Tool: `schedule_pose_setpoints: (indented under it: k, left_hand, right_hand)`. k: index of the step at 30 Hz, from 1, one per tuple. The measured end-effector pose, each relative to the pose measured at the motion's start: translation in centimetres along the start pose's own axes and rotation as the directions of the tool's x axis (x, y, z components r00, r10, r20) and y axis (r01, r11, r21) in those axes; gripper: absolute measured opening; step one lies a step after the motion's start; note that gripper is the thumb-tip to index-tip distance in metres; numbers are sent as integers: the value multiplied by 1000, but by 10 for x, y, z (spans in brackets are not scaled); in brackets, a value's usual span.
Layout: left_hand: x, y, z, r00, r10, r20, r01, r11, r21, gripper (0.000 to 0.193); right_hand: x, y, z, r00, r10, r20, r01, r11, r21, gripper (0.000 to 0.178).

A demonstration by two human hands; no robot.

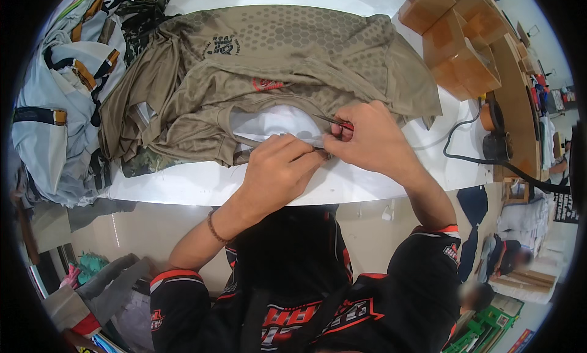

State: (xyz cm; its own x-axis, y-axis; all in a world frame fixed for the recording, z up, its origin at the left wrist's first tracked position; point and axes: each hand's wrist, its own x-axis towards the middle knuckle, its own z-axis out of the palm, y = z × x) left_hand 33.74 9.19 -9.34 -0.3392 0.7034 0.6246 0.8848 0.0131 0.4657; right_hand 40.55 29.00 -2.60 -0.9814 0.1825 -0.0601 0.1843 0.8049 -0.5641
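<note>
Both hands meet at the edge of the khaki shirt [287,65] that lies on the white table [202,185]: our left hand [278,169] is closed, pinching the hem flat, and our right hand [367,136] is closed around small thread snips [333,120] with a red grip, the tips at the fabric. We judge that the trimming of this hem is in the middle; the shirt is not yet folded, and more garments wait (a pale grey and orange pile [61,90] lies at the left), so much work is left.

For packages, the biggest are brown cardboard boxes [458,47], stacked at the far right of the table. Next comes the dark round print [223,45] near the shirt collar, then a small red print [267,84] lower on the chest.
</note>
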Motion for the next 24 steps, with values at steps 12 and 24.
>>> schedule_pose_setpoints:
  k: [12, 24]
  left_hand:
    - [7, 8, 10, 951, -286, -119, 271, 955, -124, 5]
    - [15, 21, 10, 891, -453, -18, 409, 821, -398, 9]
  right_hand:
    - [-43, 8, 13, 939, -90, -332, 166, 964, 206, 9]
    - [-63, -2, 31, 899, -36, -437, 101, 987, 127, 25]
